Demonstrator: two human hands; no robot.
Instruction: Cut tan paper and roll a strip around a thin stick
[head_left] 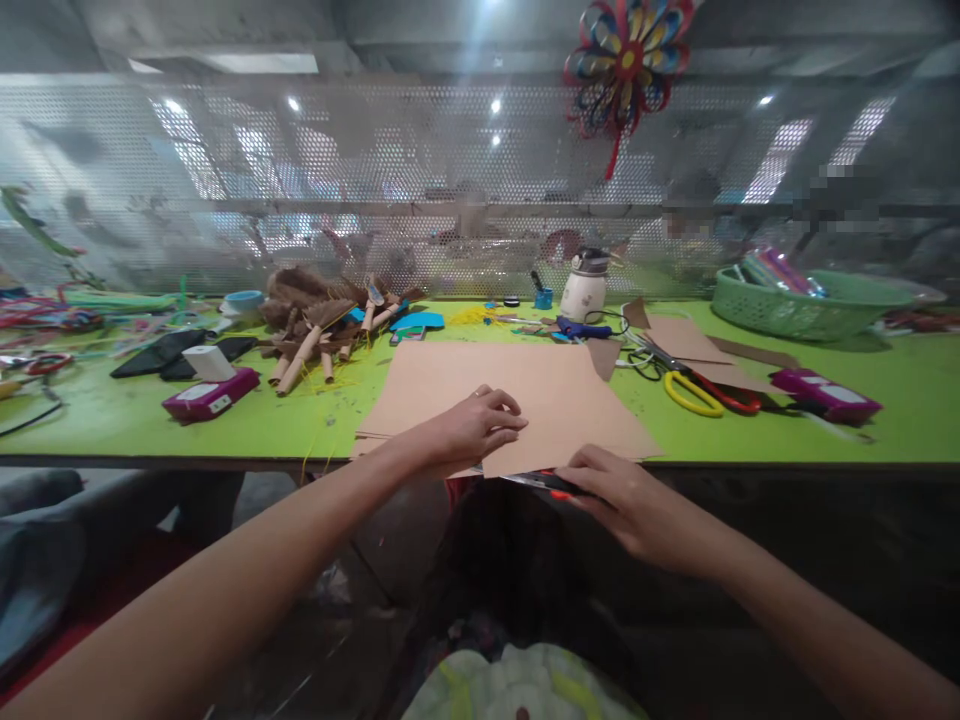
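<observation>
Both hands are spread apart from each other in my view, the left hand over the brown paper and the right hand at its near edge. With the paper as my clock centre, I have the right hand at five o'clock, closed around the handles of a pair of scissors. Their blades point toward seven, against the near edge of the top sheet, though from this angle I can't properly make out how far they are parted. I see the left hand palm down with bent fingers touching the sheet; whether it also pinches the paper, I cannot tell.

The paper lies on the green bench, its near edge reaching slightly past the bench's front. More than one sheet shows at the eight o'clock corner.

At three o'clock I have yellow-handled scissors beside brown paper pieces, with a purple box farther out the same way. A green basket sits toward two, and a pale flask and a blue tool toward one. At ten o'clock I find brown paper rolls in a heap; at nine, another purple box with a white block against it.
</observation>
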